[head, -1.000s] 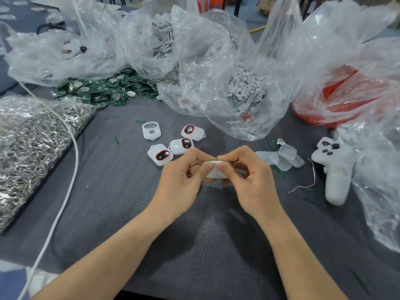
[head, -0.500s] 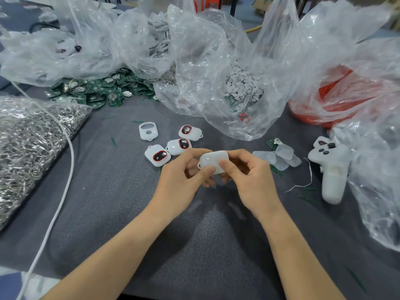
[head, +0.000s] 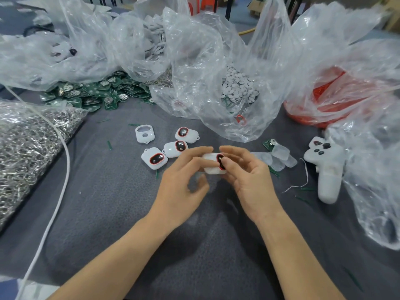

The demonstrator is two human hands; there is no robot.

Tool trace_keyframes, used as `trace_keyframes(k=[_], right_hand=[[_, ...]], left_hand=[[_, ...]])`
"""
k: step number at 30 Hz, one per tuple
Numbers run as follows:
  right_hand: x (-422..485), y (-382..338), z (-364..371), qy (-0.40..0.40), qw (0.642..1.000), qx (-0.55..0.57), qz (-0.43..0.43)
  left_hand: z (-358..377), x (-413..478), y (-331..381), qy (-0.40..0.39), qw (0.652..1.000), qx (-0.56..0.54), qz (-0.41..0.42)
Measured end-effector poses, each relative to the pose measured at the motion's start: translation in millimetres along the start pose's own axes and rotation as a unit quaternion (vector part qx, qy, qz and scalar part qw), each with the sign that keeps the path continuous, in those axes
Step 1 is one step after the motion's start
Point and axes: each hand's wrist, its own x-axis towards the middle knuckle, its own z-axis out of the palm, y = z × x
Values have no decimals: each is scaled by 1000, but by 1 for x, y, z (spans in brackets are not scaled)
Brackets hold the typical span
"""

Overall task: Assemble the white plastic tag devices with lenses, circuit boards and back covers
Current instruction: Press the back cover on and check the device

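Over the middle of the grey felt-covered table (head: 108,213), both hands meet on a white plastic tag (head: 213,169) whose red-ringed dark lens (head: 219,159) shows at its right side. The right hand (head: 246,172) is clamped on the tag, with the thumb laid across the lens and the fingers curled behind. The left hand (head: 181,178) closes its curled fingertips on the tag's left end; its thumb is blurred and sits just below, apart from the shell. At 10 o'clock from the held tag, 3 white tags with lenses fitted (head: 154,158) lie close together, and just beyond them is 1 empty white plastic shell (head: 144,133). At 11 o'clock a heap of green circuit boards (head: 93,94) spreads from under crumpled clear bags. At 12 o'clock a clear plastic bag of small white discs (head: 238,87) slumps open. At 3 o'clock lie translucent plastic covers (head: 280,153), with a white handheld controller (head: 326,169) farther out. At 9 o'clock sits a bag of silver metal rings (head: 26,144), and a white cable (head: 68,167) runs along its edge.
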Motion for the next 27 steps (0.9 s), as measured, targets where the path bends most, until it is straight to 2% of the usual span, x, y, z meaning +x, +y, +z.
trace_keyframes(k=[3,7,13,17,21,27], right_hand=[[0,-1,-2,2,999,-34,-36],[-4,-4,2,-27,988,-114,-103],[-7,-8,6,-53,989,-100,-92],[-8,-8,6,-74,987,-111,-92],[-6,-6,5,-43,984,-150,-90],[-6,-4,4,-15,984,-163,-70]], left_hand=[[0,-1,3,8,991,-104,-79],[3,-1,3,-1,957,-200,-208],[0,2,4,-37,909,-341,-239],[1,2,3,-27,906,-347,-242],[3,3,-1,-9,893,-375,-247],[2,1,-1,-57,897,-365,-243]])
